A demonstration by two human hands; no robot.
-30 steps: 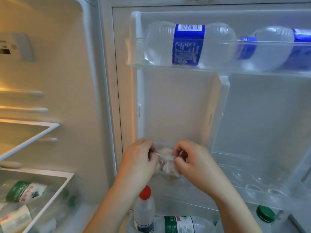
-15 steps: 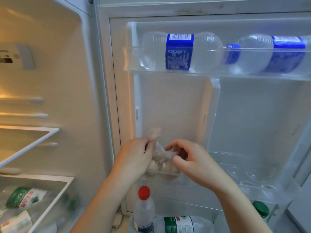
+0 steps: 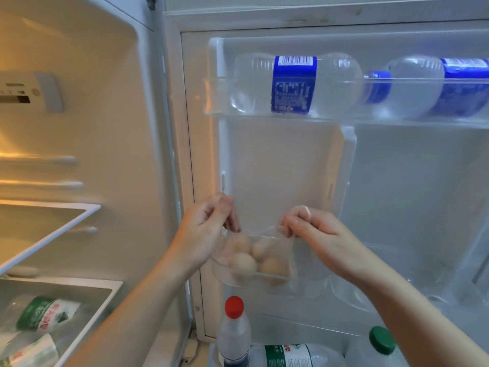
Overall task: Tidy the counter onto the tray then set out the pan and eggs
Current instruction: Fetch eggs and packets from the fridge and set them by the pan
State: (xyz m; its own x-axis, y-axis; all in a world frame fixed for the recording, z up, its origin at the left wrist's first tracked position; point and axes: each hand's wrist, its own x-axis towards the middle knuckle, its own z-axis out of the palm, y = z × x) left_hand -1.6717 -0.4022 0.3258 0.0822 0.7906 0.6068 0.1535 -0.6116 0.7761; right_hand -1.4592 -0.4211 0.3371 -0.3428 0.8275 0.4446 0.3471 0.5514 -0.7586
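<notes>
Since the eggs [image 3: 244,262] sit loose in a thin clear bag [image 3: 288,255], the person works it two-handed. The left hand [image 3: 205,231] pinches the left edge of the bag's mouth between thumb and fingers, and the right hand [image 3: 316,234] pinches the right edge. Both are closed tight on the film, with the mouth stretched between them. My read: that splits the load and stops the eggs rolling out. Four or so eggs are visible, bunched at the bottom. The bag is down in the clear door bin [image 3: 312,290] of the open fridge door, below the shelf holding the blue-label water bottles [image 3: 293,84]. Can't tell if its bottom rests on the bin or hangs free. A red-capped bottle [image 3: 234,335] stands just below, so the sensible exit is straight up, then out. Pan and tray aren't in view. Egg step looks barely begun.
</notes>
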